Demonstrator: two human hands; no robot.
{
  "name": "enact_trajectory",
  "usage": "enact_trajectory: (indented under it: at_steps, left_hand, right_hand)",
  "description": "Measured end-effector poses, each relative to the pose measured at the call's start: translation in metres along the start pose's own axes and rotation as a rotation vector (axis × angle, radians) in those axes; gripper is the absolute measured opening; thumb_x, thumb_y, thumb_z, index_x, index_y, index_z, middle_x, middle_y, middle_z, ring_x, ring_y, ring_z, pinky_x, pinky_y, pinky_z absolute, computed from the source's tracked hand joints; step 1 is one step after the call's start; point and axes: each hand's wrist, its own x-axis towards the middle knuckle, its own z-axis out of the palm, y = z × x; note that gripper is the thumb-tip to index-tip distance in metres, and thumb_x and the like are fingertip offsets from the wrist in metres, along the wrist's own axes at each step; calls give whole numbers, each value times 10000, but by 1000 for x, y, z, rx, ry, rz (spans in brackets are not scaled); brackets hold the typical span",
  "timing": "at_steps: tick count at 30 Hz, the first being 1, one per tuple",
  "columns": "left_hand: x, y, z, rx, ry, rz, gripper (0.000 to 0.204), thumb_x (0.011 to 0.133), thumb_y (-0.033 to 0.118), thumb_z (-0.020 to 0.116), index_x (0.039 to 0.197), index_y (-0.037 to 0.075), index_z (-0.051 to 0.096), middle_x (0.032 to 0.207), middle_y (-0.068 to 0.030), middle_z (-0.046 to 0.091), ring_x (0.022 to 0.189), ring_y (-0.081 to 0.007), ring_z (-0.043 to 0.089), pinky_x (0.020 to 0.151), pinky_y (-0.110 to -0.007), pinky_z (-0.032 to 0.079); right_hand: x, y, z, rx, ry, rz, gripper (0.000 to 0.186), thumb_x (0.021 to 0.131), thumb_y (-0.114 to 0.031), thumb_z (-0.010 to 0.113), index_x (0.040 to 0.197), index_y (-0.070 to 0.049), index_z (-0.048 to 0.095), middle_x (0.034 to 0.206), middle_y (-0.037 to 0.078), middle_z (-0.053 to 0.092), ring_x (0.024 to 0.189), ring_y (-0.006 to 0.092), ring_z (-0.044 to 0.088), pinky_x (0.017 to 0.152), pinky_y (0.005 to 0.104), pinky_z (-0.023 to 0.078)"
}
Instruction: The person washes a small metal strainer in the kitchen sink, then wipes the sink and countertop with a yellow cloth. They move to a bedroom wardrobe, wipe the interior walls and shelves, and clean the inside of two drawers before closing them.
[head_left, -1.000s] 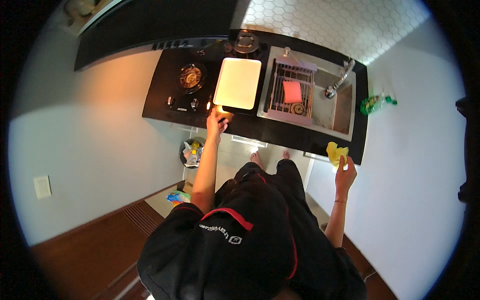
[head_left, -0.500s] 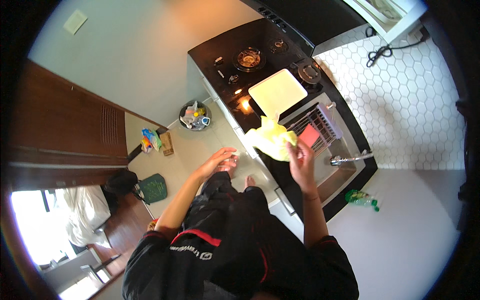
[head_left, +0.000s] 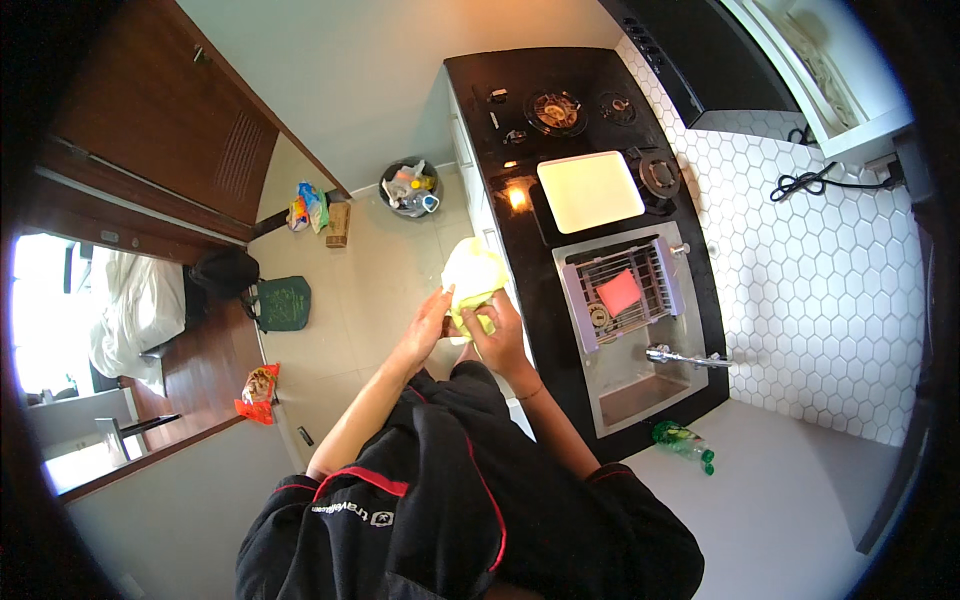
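Note:
A yellow cloth point(head_left: 474, 270) is bunched up between my two hands, in front of my body and beside the counter's front edge. My left hand point(head_left: 430, 322) closes on its left side. My right hand point(head_left: 500, 338) pinches the lower right part of it, fingers curled in. To the right of the hands, a metal dish rack point(head_left: 652, 270) with lilac ends sits across the sink point(head_left: 630, 402), and a pink rectangular cloth or sponge point(head_left: 619, 291) lies on it. A cream rectangular board or tray point(head_left: 590, 192) rests on the black counter beyond the rack.
Gas burners point(head_left: 556, 112) are at the far end of the counter point(head_left: 535, 265). A chrome faucet point(head_left: 688, 356) reaches over the sink, with a green bottle point(head_left: 683, 445) lying nearby. On the floor stand a full trash bin point(head_left: 410, 188), a dark green bag point(head_left: 283, 303) and a small brown box point(head_left: 338, 225).
The yellow cloth has come away from the counter toward my body in my right hand. My left hand, empty before, has met it and now grips it too. The view has shifted.

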Motion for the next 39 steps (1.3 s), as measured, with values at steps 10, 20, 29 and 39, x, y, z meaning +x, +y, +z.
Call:
enact_trajectory:
  at_steps: [10, 20, 29, 39]
  left_hand:
    - [19, -25, 32, 693, -228, 255, 379, 997, 372, 631, 1182, 41, 624, 931, -197, 727, 864, -301, 735, 775, -385, 569]
    - [33, 70, -49, 514, 192, 785, 439, 860, 278, 736, 1183, 10, 605, 1009, -232, 692, 1014, -437, 660, 908, -478, 527]
    - [-10, 139, -213, 268, 479, 1006, 354, 903, 192, 742, 1122, -10, 551, 958, -220, 652, 919, -421, 656, 779, -456, 514]
    - [-37, 123, -345, 120, 809, 824, 465, 898, 220, 786, 1227, -48, 596, 989, -145, 711, 920, -187, 688, 798, -356, 537]
  right_hand:
    - [-24, 105, -11, 783, 515, 562, 498, 1065, -456, 361, 1343, -100, 570, 1239, 82, 666, 1081, 267, 672, 921, 434, 561]
    - [16, 58, 17, 670, 150, 346, 447, 1012, -279, 548, 1408, -70, 547, 1422, 103, 580, 1269, 286, 592, 1107, 484, 449]
    - [182, 14, 88, 1543, -442, 272, 545, 1007, -189, 587, 1536, -157, 458, 1656, 120, 317, 1517, 360, 288, 1265, 573, 105]
    - [277, 108, 335, 306, -986, 1174, 562, 1071, -276, 531, 1556, -56, 350, 1544, 123, 458, 1393, 267, 485, 1166, 419, 428]
